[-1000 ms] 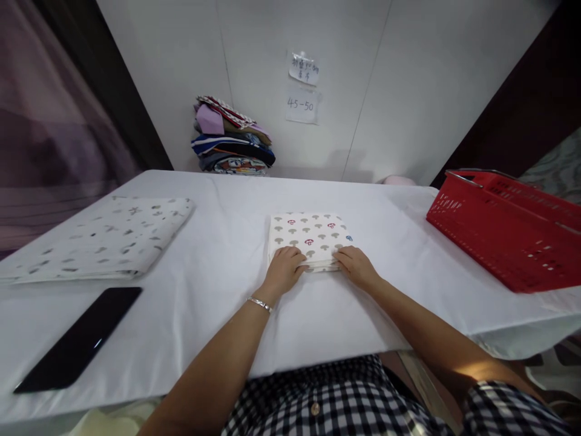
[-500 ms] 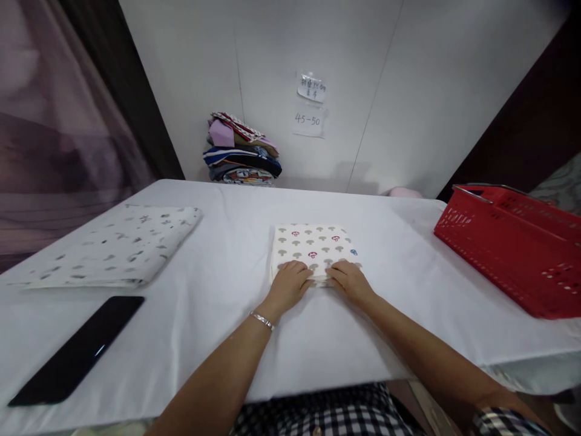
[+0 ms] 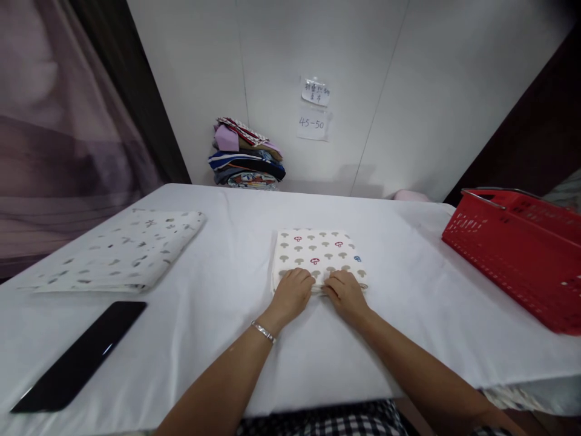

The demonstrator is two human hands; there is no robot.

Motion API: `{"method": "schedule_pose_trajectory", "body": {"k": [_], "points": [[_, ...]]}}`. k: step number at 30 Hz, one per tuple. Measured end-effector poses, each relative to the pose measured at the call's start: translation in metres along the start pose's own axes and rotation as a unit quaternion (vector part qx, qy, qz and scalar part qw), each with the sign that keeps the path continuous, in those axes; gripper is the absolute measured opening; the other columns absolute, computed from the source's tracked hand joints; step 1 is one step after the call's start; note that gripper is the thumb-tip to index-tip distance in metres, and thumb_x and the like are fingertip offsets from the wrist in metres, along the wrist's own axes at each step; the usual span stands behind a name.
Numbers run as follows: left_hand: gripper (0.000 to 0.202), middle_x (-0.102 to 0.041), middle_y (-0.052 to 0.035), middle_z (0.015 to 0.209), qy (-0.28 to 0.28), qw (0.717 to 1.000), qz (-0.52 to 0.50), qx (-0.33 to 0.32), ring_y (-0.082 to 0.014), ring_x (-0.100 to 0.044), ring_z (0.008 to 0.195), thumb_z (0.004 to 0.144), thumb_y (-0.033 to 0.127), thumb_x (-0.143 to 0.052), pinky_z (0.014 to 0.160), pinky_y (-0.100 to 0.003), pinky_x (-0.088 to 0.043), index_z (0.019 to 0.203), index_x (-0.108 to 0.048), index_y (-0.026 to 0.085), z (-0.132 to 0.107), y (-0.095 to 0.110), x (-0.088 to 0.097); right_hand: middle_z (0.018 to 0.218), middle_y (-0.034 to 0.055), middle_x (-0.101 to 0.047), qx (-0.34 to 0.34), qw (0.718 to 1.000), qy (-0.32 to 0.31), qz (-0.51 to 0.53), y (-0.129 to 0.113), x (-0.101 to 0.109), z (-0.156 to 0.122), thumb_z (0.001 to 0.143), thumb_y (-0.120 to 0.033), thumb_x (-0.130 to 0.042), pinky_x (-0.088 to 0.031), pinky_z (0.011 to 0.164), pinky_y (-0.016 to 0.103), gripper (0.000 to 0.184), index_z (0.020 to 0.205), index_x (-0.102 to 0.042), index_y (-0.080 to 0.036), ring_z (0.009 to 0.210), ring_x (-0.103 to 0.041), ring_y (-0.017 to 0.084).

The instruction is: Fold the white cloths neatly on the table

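Observation:
A folded white cloth with a mushroom print lies on the white table in front of me. My left hand, with a silver bracelet at the wrist, and my right hand rest side by side on the cloth's near edge. Both have their fingers curled onto that edge, almost touching each other. How much of the cloth the fingers pinch is hidden under the hands.
A larger folded patterned cloth lies at the left, with a black phone nearer to me. A red plastic basket stands at the right. A stack of folded clothes sits against the back wall under paper notes.
My hands have slid closer together along the cloth's near edge. The camera has tilted up slightly, so everything sits lower in view.

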State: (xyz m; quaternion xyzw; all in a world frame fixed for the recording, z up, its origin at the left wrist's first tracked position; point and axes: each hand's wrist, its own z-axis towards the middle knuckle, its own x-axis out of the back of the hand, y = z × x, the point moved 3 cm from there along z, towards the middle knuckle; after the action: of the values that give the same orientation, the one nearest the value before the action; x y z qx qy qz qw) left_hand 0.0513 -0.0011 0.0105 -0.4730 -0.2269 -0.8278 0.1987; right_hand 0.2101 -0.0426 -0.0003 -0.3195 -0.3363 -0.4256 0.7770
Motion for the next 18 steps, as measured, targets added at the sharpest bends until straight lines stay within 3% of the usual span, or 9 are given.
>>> {"method": "schedule_pose_trajectory", "body": {"k": [8,18], "points": [[0.016,-0.055,-0.0037,0.085,-0.014,1.000,0.009,-0.002,-0.0197,-0.047,0.084,0.078,0.005,-0.046,0.075,-0.035,-0.040,0.080,-0.051,0.020,0.000,0.001,0.000,0.083,0.0062,-0.059,0.019,0.999,-0.031,0.009,-0.002,0.006,0.003,0.089,-0.020,-0.047,-0.036,0.070,0.032,0.016,0.084,-0.062,-0.018,0.079,-0.051,0.018],[0.017,-0.055,-0.0033,0.089,-0.021,1.000,-0.007,0.016,-0.0192,-0.047,0.088,0.076,0.005,-0.048,0.078,-0.035,-0.038,0.085,-0.052,0.019,-0.003,-0.002,0.000,0.087,0.0072,-0.059,0.020,0.999,0.014,0.037,0.003,-0.004,-0.005,0.089,-0.018,-0.045,-0.038,0.071,0.033,0.016,0.089,-0.062,-0.018,0.080,-0.050,0.018]]}}
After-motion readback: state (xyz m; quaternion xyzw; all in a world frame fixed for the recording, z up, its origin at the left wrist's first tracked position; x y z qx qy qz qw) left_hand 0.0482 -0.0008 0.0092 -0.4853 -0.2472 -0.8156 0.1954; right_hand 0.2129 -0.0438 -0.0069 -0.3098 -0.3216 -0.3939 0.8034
